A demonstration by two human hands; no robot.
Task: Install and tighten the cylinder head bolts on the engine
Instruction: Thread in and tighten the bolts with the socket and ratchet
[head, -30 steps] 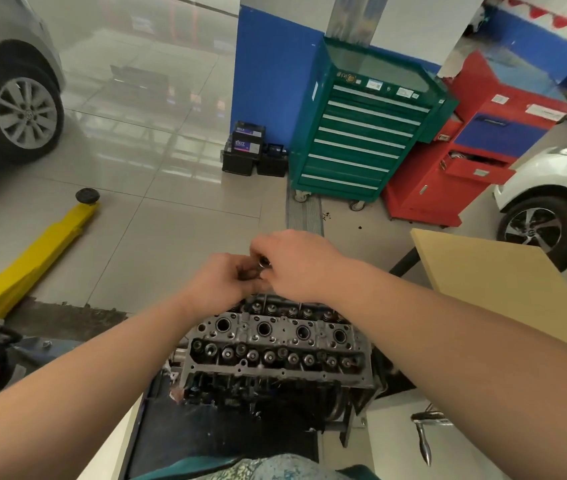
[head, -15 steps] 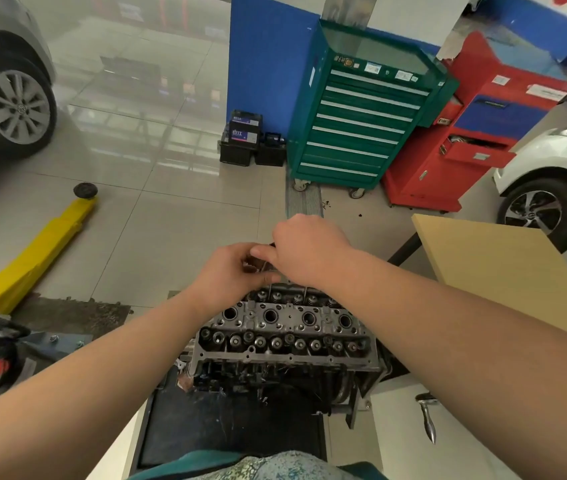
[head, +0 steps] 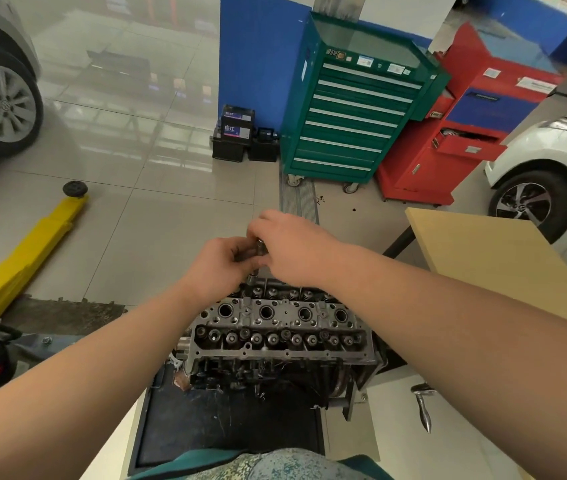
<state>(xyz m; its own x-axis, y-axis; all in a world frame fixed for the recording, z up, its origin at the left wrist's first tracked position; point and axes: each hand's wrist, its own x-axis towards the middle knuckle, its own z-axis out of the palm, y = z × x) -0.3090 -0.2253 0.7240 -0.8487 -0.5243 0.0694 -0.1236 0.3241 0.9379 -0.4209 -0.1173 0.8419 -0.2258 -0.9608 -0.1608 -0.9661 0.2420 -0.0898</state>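
The cylinder head (head: 277, 327) sits on a dark, scuffed mat (head: 219, 424), a block of dull grey cast metal, greasy and pitted. Four round bores run in a row across its top, and below them a line of small valve stems ringed by springs. Its far edge is hidden behind the hands.

Both hands meet just above that far edge. The left hand (head: 218, 268) has its fingers curled in around a short dark metal piece (head: 258, 249), and the right hand (head: 290, 247) closes over the same piece from above, thumb and fingertips pinching it. It looks like a bolt or a socket on a driver, though the fingers cover too much to be sure. A thin steel shaft shows below the hands, reaching down towards the head.

Around them lies a glossy pale tiled floor (head: 136, 188). A yellow lift arm (head: 32, 244) with a black rubber pad lies to the left, a green drawer cabinet (head: 351, 112) and a red tool cart (head: 465, 133) stand against the blue wall, and a tan board (head: 504, 265) is to the right.
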